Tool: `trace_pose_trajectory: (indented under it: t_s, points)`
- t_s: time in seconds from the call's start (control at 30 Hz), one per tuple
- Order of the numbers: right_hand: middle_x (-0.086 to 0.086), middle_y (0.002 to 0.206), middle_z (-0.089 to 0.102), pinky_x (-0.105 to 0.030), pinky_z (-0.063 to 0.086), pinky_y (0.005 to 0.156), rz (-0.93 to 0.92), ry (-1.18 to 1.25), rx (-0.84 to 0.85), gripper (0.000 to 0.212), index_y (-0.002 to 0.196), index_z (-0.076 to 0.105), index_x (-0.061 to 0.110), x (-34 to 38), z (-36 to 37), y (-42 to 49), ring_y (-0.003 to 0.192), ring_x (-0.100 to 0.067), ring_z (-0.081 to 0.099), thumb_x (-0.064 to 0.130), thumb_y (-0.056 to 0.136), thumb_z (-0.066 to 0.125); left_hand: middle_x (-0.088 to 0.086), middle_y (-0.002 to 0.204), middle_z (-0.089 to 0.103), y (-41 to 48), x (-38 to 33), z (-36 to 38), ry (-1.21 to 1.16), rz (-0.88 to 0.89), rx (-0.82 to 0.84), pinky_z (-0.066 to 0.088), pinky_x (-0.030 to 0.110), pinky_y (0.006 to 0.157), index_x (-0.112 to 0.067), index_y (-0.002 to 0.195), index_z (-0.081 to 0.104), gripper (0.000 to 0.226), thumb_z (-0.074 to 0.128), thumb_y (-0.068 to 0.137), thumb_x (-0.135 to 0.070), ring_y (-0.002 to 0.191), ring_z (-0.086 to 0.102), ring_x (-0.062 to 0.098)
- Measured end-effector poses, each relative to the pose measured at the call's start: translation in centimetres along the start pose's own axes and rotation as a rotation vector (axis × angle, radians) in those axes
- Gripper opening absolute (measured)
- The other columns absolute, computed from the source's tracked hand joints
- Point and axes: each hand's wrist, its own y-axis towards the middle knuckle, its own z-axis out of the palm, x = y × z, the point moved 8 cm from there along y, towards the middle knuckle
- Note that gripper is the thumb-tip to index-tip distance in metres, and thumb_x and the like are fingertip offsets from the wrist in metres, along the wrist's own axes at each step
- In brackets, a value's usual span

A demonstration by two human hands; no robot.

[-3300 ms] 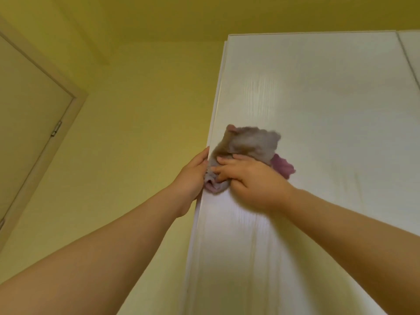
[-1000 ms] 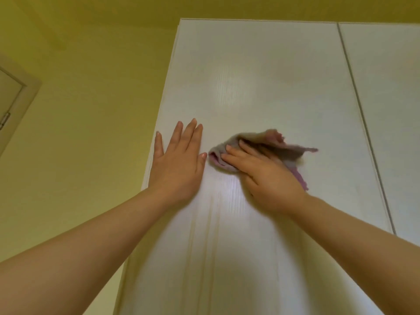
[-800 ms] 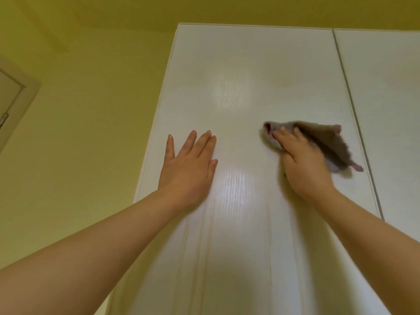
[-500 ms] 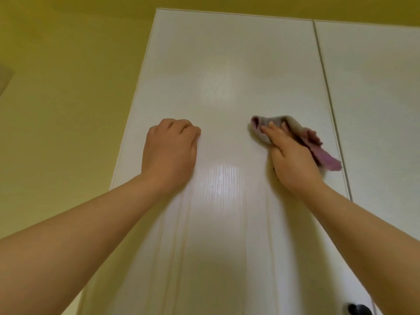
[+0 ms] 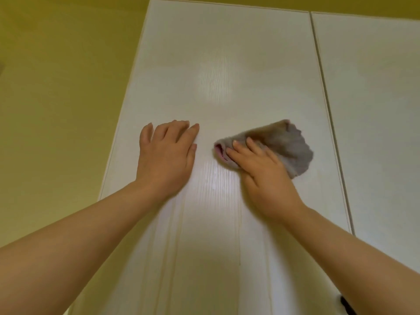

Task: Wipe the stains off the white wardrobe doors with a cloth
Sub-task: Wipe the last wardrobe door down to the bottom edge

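The left white wardrobe door [image 5: 218,64] fills the middle of the head view, seen from below, with faint vertical streaks running down its lower half. My right hand [image 5: 263,176] presses a crumpled grey cloth [image 5: 284,144] with a pink edge flat against this door, fingers straight and pointing up-left. My left hand [image 5: 168,155] rests on the same door just left of the cloth, palm down, fingers slightly bent. The hands are a short gap apart.
A second white wardrobe door [image 5: 372,110] adjoins on the right, split off by a narrow vertical gap. A dark handle [image 5: 346,304] peeks out at the bottom right behind my forearm. A yellow wall [image 5: 56,98] lies to the left.
My right hand has slid the cloth left toward my left hand after a sweep to the right. My left hand's fingers have uncurled from a fist and lie flatter on the door.
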Motion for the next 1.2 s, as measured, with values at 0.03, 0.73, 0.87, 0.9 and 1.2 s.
trace_pose_trajectory:
  t_s: [0.03, 0.73, 0.87, 0.9, 1.2]
  points:
    - [0.013, 0.144, 0.034, -0.019, 0.008, 0.110, 0.009, 0.045, 0.033, 0.052, 0.138, 0.042, 0.026, -0.7, -0.6, 0.0, 0.131, 0.002, 0.019, 0.011, 0.090, 0.028, 0.007, 0.130, 0.055, 0.0, -0.2, 0.0, 0.003, -0.010, 0.003, 0.020, 0.052, 0.106, -0.016, 0.131, 0.055, 0.049, 0.031, 0.093, -0.033, 0.120, 0.045, 0.029]
    - [0.009, 0.145, 0.036, -0.017, 0.003, 0.105, -0.034, 0.056, 0.056, 0.054, 0.134, 0.048, 0.024, 2.6, 0.5, 1.1, 0.140, -0.010, 0.018, 0.014, 0.086, 0.025, 0.009, 0.144, 0.042, -2.9, 7.1, -2.6, -0.238, -0.291, -0.132, 0.027, 0.042, 0.105, -0.009, 0.135, 0.049, 0.043, 0.037, 0.094, -0.010, 0.132, 0.037, 0.029]
    - [0.009, 0.149, 0.032, -0.013, 0.002, 0.108, 0.171, 0.173, -0.065, 0.048, 0.136, 0.045, 0.024, 1.3, -0.4, 4.5, 0.141, -0.007, 0.012, 0.004, 0.095, 0.031, -0.003, 0.150, 0.033, -4.5, 10.7, -0.7, -0.608, -0.598, 0.047, 0.024, 0.029, 0.109, -0.018, 0.148, 0.027, 0.046, 0.031, 0.102, -0.018, 0.135, 0.032, 0.016]
    - [0.008, 0.149, 0.031, -0.019, 0.002, 0.111, 0.149, 0.120, -0.060, 0.049, 0.137, 0.044, 0.024, 2.6, 0.1, 4.9, 0.142, -0.009, 0.011, 0.005, 0.094, 0.030, -0.007, 0.147, 0.037, -4.9, 11.0, 0.1, -0.765, -0.667, 0.096, 0.027, 0.027, 0.107, -0.022, 0.149, 0.028, 0.046, 0.030, 0.103, -0.021, 0.132, 0.037, 0.014]
    - [0.008, 0.150, 0.030, -0.014, 0.004, 0.106, 0.051, 0.133, 0.024, 0.049, 0.136, 0.045, 0.025, 6.8, 2.2, 7.9, 0.142, -0.010, 0.011, 0.004, 0.094, 0.033, -0.018, 0.116, 0.062, -7.7, 11.4, 0.9, -1.334, -0.876, 0.340, 0.046, 0.027, 0.089, -0.035, 0.127, 0.051, 0.030, 0.034, 0.104, -0.027, 0.101, 0.058, 0.006]
